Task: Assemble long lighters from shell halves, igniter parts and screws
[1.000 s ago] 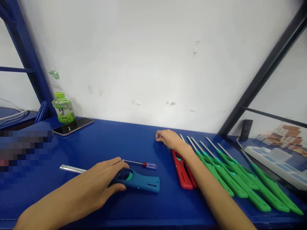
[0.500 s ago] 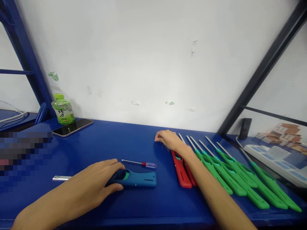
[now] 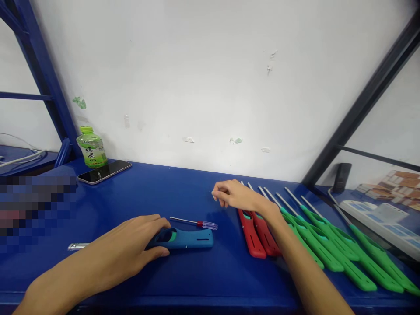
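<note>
A blue long-nosed gas lighter [image 3: 193,239] lies flat in front of me, its metal tube pointing left. My left hand [image 3: 139,238] is closed around its middle, thumb on the near side and fingers on the far side, hiding part of it. Beyond the handle rests a small screwdriver [image 3: 206,225] with a clear purple and red grip. My right hand [image 3: 229,192] is raised above the table, its fingertips pinching a tiny pale, screw-like piece [image 3: 213,197]. Under my right forearm, two red lighters [image 3: 251,236] lie side by side, partly covered.
Several green lighters [image 3: 323,245] lie in a slanted row to the right. A green-capped bottle [image 3: 92,148] and a phone [image 3: 105,172] sit at the back left of the blue table [image 3: 164,188]. A white wall closes off the back; frame posts stand at both sides.
My right hand has lifted and turned, so the pinched tiny piece now shows, and more of the red lighters is uncovered. The left hand keeps its hold on the blue lighter.
</note>
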A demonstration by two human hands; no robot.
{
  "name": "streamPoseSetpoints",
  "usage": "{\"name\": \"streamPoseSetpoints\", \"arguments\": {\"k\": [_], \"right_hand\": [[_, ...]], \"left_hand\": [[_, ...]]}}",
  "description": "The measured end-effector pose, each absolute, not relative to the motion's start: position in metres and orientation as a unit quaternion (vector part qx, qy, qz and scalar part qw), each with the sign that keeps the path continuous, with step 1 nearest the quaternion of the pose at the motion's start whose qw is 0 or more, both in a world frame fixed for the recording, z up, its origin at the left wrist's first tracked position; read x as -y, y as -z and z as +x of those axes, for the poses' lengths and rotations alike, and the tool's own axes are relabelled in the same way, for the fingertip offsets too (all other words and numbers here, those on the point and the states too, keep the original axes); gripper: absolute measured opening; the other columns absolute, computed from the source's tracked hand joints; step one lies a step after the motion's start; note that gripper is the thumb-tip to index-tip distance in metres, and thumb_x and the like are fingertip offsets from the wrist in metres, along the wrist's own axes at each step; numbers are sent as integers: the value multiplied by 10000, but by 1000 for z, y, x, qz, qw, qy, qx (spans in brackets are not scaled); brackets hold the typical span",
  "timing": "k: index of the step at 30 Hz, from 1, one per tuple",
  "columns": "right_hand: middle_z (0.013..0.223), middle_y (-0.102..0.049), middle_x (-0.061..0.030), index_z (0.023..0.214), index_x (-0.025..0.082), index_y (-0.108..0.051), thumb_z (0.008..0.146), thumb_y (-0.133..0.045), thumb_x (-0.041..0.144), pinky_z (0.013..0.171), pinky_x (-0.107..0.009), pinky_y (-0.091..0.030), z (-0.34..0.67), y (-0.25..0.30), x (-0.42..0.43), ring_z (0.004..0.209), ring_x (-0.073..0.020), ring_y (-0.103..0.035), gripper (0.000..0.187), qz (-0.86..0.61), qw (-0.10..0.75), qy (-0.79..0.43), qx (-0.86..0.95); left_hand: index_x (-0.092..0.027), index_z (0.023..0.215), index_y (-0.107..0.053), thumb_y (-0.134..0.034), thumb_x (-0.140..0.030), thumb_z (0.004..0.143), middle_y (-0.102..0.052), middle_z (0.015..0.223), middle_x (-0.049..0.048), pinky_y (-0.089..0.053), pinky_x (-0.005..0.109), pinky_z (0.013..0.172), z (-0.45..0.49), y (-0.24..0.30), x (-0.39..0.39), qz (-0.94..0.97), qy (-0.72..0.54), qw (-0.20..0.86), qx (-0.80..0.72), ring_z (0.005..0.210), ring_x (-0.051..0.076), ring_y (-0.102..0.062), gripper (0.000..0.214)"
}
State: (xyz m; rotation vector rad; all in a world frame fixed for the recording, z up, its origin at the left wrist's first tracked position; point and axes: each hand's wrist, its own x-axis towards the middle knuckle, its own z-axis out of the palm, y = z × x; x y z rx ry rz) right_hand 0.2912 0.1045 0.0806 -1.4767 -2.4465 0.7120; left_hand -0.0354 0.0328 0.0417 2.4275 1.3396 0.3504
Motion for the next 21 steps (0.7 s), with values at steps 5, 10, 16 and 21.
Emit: {"name": "streamPoseSetpoints", "arguments": {"k": [5, 10, 16, 21], "right_hand": [[885, -798, -42, 906, 173, -742, 1032, -578, 245, 724, -268, -604, 281, -86, -86, 771, -148, -747, 219, -419, 66, -355, 833], [891, -807, -46, 904, 175, -780, 953, -644, 255, 692, -255, -576, 273, -86, -78, 789, -161, -742, 165, -394, 55, -383, 834], [747, -765, -6, 843, 184, -795, 911, -676, 232, 614, -232, -491, 270, -82, -78, 682, -137, -681, 146, -405, 49, -361, 839], [747, -751, 2, 833, 185, -795, 903, -726, 260, 602, -235, -459, 271, -83, -77, 676, -130, -651, 124, -409, 50, -346, 843]], "left_hand": [[-356, 1190, -754, -720, -389, 950, -771, 1103, 16, -541, 340, 849, -38, -40, -35, 851, -127, 166, -482, 1044, 280, -741, 244], [-376, 1204, -744, -699, -416, 975, -762, 1141, -1, -539, 322, 849, -39, -39, -37, 853, -118, 179, -476, 1047, 256, -740, 237], [-362, 1164, -740, -682, -404, 979, -754, 1085, 4, -526, 327, 841, -38, -41, -38, 854, -111, 187, -473, 1008, 263, -732, 198], [-363, 1169, -707, -649, -428, 1001, -733, 1145, 4, -502, 352, 867, -38, -43, -38, 852, -75, 195, -479, 1056, 269, -705, 189]]}}
